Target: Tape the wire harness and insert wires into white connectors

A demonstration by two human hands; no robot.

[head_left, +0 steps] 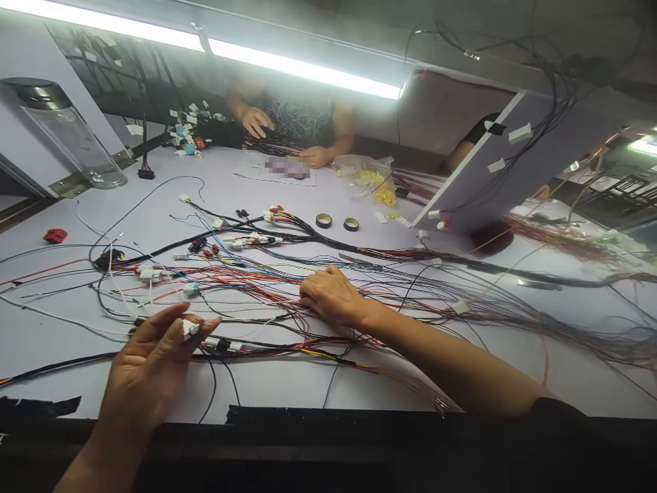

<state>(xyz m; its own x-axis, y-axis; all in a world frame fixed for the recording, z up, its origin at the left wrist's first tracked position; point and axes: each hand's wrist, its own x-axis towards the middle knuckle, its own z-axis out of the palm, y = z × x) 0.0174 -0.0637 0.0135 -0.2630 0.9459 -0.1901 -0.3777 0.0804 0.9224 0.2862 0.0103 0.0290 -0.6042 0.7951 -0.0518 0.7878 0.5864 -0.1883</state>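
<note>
Between the thumb and fingers of my left hand [154,363] is a small white connector [190,330], held above the table's near left part. My right hand [331,296] rests in the middle of the spread wires [267,281], its fingers curled down; whether a wire is pinched in them is hidden. Red, blue, black and white wires run past it to the right. White connectors [148,274] and a teal-and-white connector [191,289] lie at the wire ends. Close to my left hand, a black-and-white connector [223,345] sits on a sleeved cable.
Two tape rolls [324,220] lie behind the wires, near a bag of yellow parts [372,179]. A glass bottle [76,137] stands at the left. Across the table, a co-worker's hands [258,123] are over other wires. An upright panel [493,164] stands at the right.
</note>
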